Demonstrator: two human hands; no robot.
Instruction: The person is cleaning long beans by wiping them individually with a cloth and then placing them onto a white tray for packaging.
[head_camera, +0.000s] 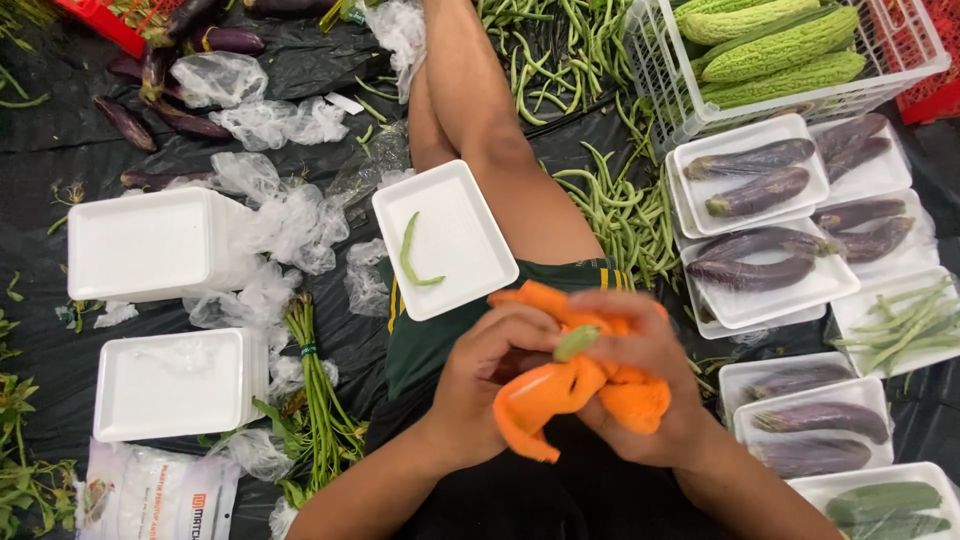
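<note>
Wiping smooth green pod | crumpled orange cloth | both hands wrapped around

The orange cloth looks soft and matt, with crumpled folds. The white tray on the knee seems to be foam, smooth and matt. The black sheet on the ground is plastic with a light shine and many wrinkles. The eggplants have glossy purple skin. The bitter gourds have rough, bumpy skin. The white basket looks like hard plastic grid. The thin clear bags are crinkled, shiny plastic.
</note>
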